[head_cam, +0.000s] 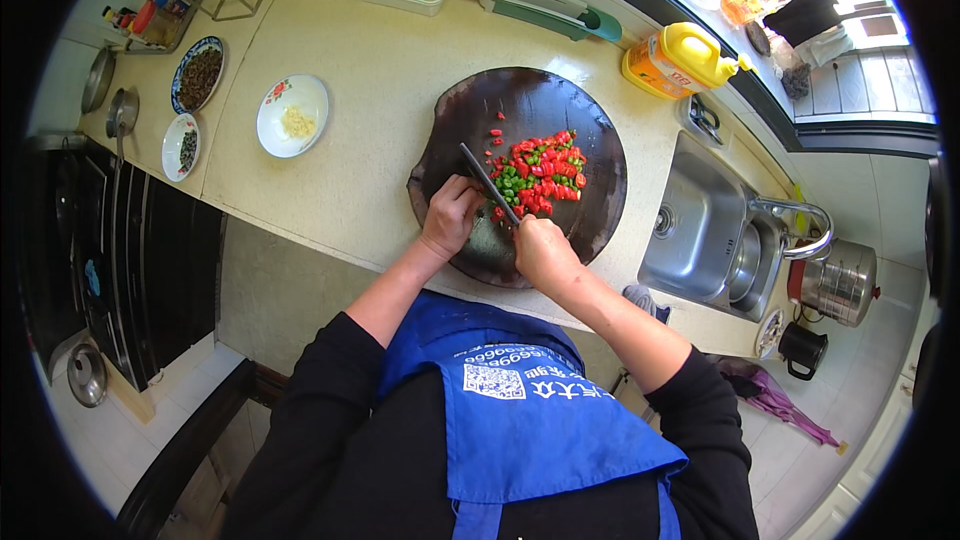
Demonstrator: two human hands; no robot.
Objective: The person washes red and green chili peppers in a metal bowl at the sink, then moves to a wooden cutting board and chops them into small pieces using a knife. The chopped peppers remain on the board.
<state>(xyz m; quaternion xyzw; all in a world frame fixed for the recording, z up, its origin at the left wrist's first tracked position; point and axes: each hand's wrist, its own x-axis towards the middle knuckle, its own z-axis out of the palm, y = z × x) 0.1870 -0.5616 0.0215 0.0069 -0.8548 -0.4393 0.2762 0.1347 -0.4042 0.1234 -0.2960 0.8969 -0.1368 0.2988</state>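
A kitchen knife (489, 184), seen along its spine, stands over the round dark chopping board (465, 105). My right hand (551, 255) is closed round its handle at the board's near edge. To the left of the blade, my left hand (452, 214) rests on the board with bent fingers; whether they hold anything is hidden. Chopped red peppers (551, 161) and green peppers (511, 181) lie in a heap to the right of the blade, and a few red bits lie beyond its tip.
Left of the board are a bowl with minced garlic (274, 109), a small bowl (171, 150) and a blue-rimmed plate (178, 82) of dark chopped food. A yellow jug (667, 64) and a steel sink (690, 202) are at the right. White trays (420, 4) with utensils stand at the back.
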